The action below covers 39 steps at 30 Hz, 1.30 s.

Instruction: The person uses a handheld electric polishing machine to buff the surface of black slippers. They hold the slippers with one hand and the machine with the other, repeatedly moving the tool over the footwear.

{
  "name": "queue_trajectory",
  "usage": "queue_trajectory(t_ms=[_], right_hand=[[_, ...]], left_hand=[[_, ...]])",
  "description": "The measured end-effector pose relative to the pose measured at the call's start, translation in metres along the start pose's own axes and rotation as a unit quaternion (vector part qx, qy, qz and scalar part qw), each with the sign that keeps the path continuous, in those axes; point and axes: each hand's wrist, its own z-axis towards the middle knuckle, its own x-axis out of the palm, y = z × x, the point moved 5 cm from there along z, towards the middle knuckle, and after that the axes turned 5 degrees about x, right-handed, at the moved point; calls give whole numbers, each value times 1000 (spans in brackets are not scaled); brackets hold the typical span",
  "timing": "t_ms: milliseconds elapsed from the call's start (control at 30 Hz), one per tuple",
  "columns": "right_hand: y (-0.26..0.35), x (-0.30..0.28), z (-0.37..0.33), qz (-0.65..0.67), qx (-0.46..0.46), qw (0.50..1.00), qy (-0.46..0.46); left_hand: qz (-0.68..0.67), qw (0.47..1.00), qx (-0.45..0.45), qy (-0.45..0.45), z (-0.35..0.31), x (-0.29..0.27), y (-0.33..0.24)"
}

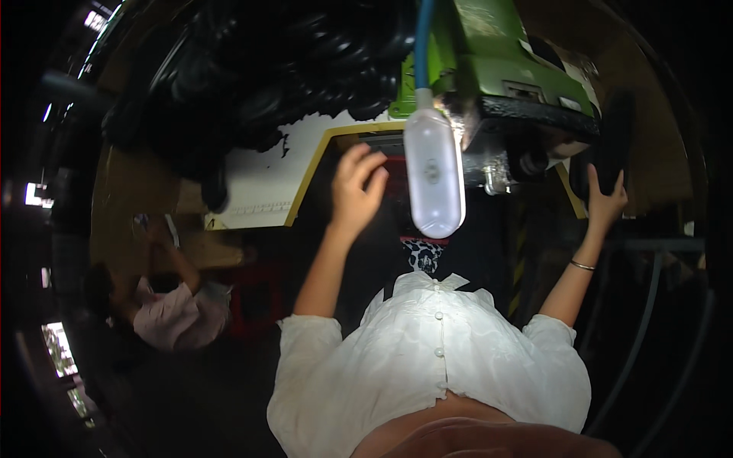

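My left hand [359, 187] is raised in front of the white tabletop's yellow edge, its fingers apart and slightly curled with nothing in them. At the right, my right hand [607, 200] grips the lower end of a long, dark, sole-shaped piece [617, 137], thumb on one side and fingers on the other. That piece stands out poorly against the dark background. Between my hands is a green machine [504, 53] with a dark metal underside. A glossy heap of black pieces [290, 61] covers the back left of the white tabletop [256, 183].
A lit, whitish elongated lamp [434, 175] hangs from a blue cord between my hands, before the machine. One black piece [216, 189] droops over the table's left part. Another person [179, 305] is at work on the far left, next to brown cardboard [206, 248].
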Motion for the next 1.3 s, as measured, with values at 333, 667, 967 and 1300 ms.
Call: queue_trajectory(t_ms=[333,667,967,1300], right_hand=[[75,5,-81,137,-135,981,-38],[99,54,-160,198,-204,939,191],[115,76,-223,223,-279,867,348],[89,108,-305,288,-65,588,753]], left_hand=[[435,888,132,-75,112,-134,41],[188,930,267,-167,-43,-96,-109],[-408,877,-254,1,-90,-11,-70],[-284,904,-235,219,-48,81,-85]])
